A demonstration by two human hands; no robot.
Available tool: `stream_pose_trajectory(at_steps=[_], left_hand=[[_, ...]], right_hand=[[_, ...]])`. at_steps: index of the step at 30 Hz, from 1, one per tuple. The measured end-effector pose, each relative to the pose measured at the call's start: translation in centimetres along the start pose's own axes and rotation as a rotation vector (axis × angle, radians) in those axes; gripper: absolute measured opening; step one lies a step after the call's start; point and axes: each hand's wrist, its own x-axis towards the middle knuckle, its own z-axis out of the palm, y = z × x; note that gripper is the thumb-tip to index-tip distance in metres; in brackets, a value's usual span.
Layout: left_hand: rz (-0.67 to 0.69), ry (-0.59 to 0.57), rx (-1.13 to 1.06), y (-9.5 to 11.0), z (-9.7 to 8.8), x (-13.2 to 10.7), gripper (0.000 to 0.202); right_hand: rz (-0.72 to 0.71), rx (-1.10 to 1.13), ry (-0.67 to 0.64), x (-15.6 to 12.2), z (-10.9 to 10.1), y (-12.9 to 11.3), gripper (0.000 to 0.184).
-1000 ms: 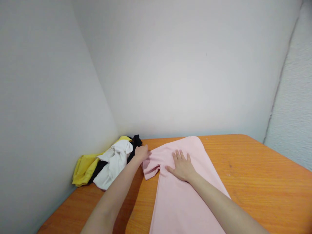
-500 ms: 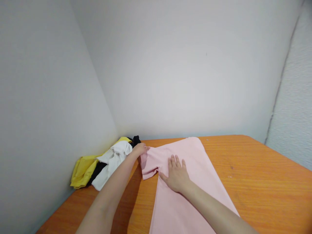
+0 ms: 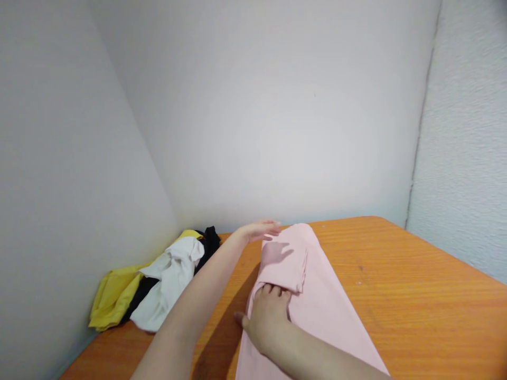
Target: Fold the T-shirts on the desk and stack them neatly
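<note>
A pink T-shirt (image 3: 328, 306) lies lengthwise on the table, narrow and flat. Its sleeve (image 3: 282, 269) is folded inward over the body near the far end. My left hand (image 3: 261, 230) hovers just above the shirt's far left edge, fingers stretched out and holding nothing, and it casts a shadow on the sleeve. On the shirt's left side rests my right hand (image 3: 269, 316), palm down, with its fingertips tucked under the folded sleeve's near edge and its thumb out past the shirt's left edge.
An orange wood-grain table (image 3: 404, 295) reaches back to the wall. Left of the shirt, against the corner, lies a loose pile of clothes: a yellow garment (image 3: 119, 295), a white garment (image 3: 170, 279) and a black garment (image 3: 209, 243). Pale walls (image 3: 253, 105) close in behind and at left.
The sleeve that stuck out to the left now lies folded over the shirt's body. My left hand moved right and released it; my right hand slid left and nearer to the sleeve's edge.
</note>
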Motion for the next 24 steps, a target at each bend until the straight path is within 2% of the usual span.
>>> stream_pose_trajectory(at_steps=[2, 5, 7, 9, 12, 15, 19, 22, 24], left_hand=[[0.016, 0.005, 0.124, -0.8, 1.0, -1.2, 0.032], [0.057, 0.005, 0.333, -2.7, 2.2, -3.5, 0.032], [0.084, -0.026, 0.469, -3.9, 3.1, -4.7, 0.036], [0.088, -0.065, 0.59, -4.9, 4.0, -5.3, 0.047], [0.056, -0.112, 0.715, -6.1, 4.9, -5.3, 0.066], [0.041, -0.12, 0.787, -7.0, 4.9, -4.6, 0.069], [0.049, -0.06, 0.846, -7.9, 4.7, -3.6, 0.067], [0.075, -0.007, 0.865, -8.2, 4.7, -3.0, 0.064], [0.116, 0.037, 0.871, -8.0, 4.6, -3.1, 0.06]], right_hand=[[0.028, -0.018, 0.017, -0.2, -0.1, -0.1, 0.088], [0.067, -0.041, -0.004, -0.7, 0.5, -1.1, 0.105], [0.021, -0.042, -0.032, -1.2, 1.5, -1.9, 0.116], [-0.043, -0.035, -0.052, -1.9, 2.4, -2.3, 0.116], [-0.121, 0.007, -0.09, -2.8, 2.6, -2.1, 0.103], [-0.2, 0.07, -0.122, -3.2, 1.7, -1.5, 0.092], [-0.378, 0.134, -0.109, -3.7, 1.4, -1.5, 0.092], [-0.59, 0.208, -0.191, -6.4, 2.1, -1.3, 0.077], [-0.762, 0.264, -0.162, -9.5, 2.4, -0.2, 0.064]])
